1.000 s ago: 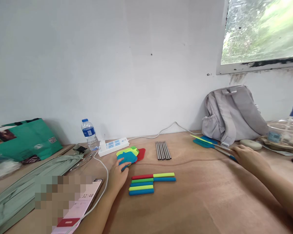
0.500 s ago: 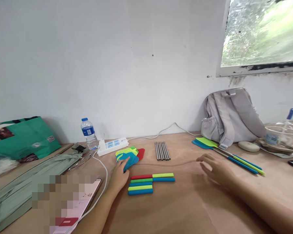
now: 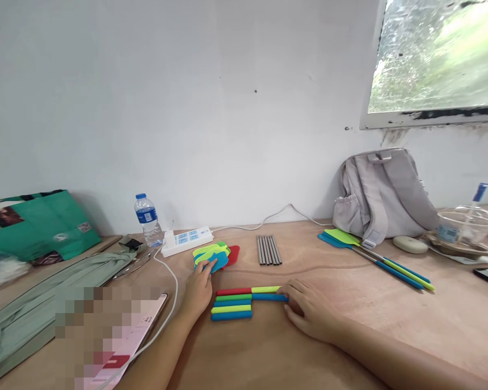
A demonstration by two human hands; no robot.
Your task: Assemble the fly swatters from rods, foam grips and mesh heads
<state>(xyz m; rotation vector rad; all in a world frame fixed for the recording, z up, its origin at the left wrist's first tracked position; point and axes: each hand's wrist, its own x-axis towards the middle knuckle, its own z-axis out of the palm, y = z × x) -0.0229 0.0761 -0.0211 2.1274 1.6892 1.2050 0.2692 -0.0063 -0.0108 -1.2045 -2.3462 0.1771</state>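
Fingers of my left hand (image 3: 200, 286) are closed on the near left edge of a blue fly swatter head (image 3: 217, 262). That head lies over yellow-green heads (image 3: 205, 251) and a red head (image 3: 233, 255). My right hand (image 3: 309, 306) is curved, thumb and fingers apart, with its fingertips at the right ends of a blue handle (image 3: 268, 297) and a yellow-green handle (image 3: 265, 290). To their left lie a red handle (image 3: 233, 292), a green handle (image 3: 233, 297) and more blue and yellow-green handles (image 3: 231, 310) in a stack of rows.
Several metal tubes (image 3: 269, 250) lie side by side behind the handles. Assembled fly swatters (image 3: 384, 262) rest at right, before a grey backpack (image 3: 384, 197). At left are a power strip (image 3: 187, 241), a water bottle (image 3: 147, 216), a white cable (image 3: 173, 276) and a phone (image 3: 140, 330).
My right hand has moved left from the bare wood to the right ends of the handles. My left hand stays at the swatter heads, where the blue head now lies flatter.
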